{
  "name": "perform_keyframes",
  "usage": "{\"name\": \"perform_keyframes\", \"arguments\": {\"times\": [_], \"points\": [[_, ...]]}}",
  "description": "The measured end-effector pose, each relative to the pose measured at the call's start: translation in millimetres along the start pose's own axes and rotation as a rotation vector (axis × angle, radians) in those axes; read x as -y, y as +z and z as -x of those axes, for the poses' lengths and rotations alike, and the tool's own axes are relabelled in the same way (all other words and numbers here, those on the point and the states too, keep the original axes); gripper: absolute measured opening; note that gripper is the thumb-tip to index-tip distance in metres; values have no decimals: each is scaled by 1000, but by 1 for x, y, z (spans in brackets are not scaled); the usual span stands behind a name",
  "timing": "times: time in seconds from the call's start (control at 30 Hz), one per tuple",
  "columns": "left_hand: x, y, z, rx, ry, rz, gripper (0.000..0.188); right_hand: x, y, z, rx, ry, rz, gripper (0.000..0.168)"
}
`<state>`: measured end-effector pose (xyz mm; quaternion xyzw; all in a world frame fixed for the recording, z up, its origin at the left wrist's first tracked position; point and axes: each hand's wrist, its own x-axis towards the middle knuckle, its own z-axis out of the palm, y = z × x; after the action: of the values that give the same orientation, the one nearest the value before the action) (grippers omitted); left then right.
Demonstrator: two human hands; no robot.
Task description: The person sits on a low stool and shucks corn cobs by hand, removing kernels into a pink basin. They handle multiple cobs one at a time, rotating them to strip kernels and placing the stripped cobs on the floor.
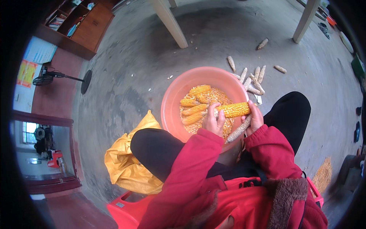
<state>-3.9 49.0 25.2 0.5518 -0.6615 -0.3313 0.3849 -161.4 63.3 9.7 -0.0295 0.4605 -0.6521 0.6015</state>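
Note:
Both my hands are over a pink plastic basin [174, 94]. My left hand [214, 120] grips one end of an ear of yellow corn [235, 110], which still carries its kernels. At the other end, my right hand [254, 118] grips the same ear. Below it, a bare corncob [238, 131] slants down from my right palm. Loose corn kernels [224, 96] cover the basin's bottom. Several whole ears of corn [194, 110] lie on those kernels, left of my left hand.
Bare cobs [256, 83] lie scattered on the concrete floor beyond the basin. A yellow woven sack [125, 166] slumps by my left knee. Pale table legs [171, 25] stand ahead. To the left are a standing fan [64, 75] and a wooden cabinet [93, 25]; grain [323, 173] is piled at right.

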Motion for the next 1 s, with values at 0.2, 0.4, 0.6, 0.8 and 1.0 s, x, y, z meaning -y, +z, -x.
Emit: {"name": "perform_keyframes", "arguments": {"times": [0.2, 0.4, 0.6, 0.8, 1.0], "points": [[6, 0, -1, 46, 114, -37, 42, 1, -3, -2, -15, 46, -80, 22], [-6, 0, 0, 45, 153, -38, 44, -1, -10, -8, -68, 96, -93, 24], [-16, -1, 0, 85, -20, 116, 40, 1, -6, -5, -49, 53, -150, 23], [16, 7, -5, 31, -616, 775, 25, -5, 1, 0, 28, -101, -89, 22], [26, 12, -4, -12, -491, 707, 24, -12, -3, -5, 22, -83, 31, 27]]}}
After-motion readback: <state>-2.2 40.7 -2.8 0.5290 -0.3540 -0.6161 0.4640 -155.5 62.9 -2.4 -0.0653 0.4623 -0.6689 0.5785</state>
